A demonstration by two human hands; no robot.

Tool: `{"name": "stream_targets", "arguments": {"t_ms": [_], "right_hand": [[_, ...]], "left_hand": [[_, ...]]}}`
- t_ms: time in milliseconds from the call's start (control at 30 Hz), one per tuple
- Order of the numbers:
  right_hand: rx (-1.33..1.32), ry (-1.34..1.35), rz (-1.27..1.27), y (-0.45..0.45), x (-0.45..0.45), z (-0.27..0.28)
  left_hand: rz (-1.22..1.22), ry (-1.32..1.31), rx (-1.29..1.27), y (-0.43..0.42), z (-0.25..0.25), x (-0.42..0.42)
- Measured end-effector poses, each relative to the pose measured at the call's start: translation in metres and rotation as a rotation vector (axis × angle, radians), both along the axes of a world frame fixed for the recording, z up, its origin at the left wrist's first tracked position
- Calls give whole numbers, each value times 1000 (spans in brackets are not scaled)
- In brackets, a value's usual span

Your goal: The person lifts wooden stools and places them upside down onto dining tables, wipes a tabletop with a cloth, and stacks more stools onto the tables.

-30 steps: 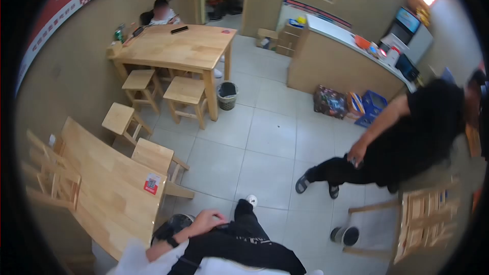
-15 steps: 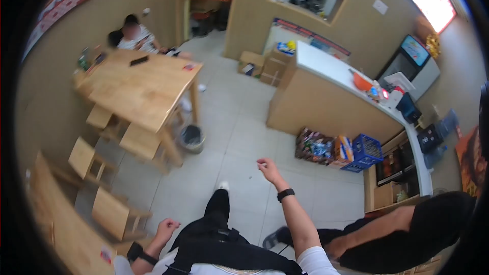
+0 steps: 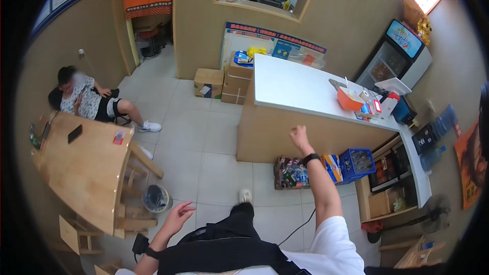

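My left hand (image 3: 178,216) hangs low in front of my body, its fingers stretched out and holding nothing. The nearest thing to it is a grey waste bin (image 3: 157,199) on the floor. Reaching forward, my right hand (image 3: 299,137) is loosely curled, with nothing visible in it. It appears in front of the brown side of a white-topped counter (image 3: 305,89), seemingly without touching it. Below it stands a crate of bottles (image 3: 293,173). Both wrists wear dark bands.
At left is a wooden table (image 3: 81,158) with a phone (image 3: 75,133) and stools (image 3: 70,234). A seated person (image 3: 84,94) stretches their legs into the aisle. Cardboard boxes (image 3: 209,82) stand by the wall. On the counter is an orange bowl (image 3: 349,100); a fan (image 3: 435,211) stands right.
I have stepped forward, so the counter and table are nearer. My right hand has risen in view and my left hand's fingers have straightened. The person in black at right has left view.
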State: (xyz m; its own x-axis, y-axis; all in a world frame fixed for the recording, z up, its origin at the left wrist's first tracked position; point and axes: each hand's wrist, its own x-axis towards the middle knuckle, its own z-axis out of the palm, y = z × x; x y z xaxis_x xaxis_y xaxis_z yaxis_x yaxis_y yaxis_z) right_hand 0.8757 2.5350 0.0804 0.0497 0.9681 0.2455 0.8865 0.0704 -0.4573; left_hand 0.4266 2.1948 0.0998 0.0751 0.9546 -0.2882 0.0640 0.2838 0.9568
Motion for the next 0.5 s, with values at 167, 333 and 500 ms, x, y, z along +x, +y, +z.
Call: {"name": "stream_targets", "arguments": {"t_ms": [167, 333, 500], "right_hand": [[62, -107, -326, 203, 72, 45], [291, -788, -640, 427, 257, -57], [-254, -1249, -192, 471, 303, -53]], "left_hand": [[314, 9, -207, 58, -79, 8], [495, 34, -495, 95, -92, 45], [670, 44, -592, 151, -27, 108]]}}
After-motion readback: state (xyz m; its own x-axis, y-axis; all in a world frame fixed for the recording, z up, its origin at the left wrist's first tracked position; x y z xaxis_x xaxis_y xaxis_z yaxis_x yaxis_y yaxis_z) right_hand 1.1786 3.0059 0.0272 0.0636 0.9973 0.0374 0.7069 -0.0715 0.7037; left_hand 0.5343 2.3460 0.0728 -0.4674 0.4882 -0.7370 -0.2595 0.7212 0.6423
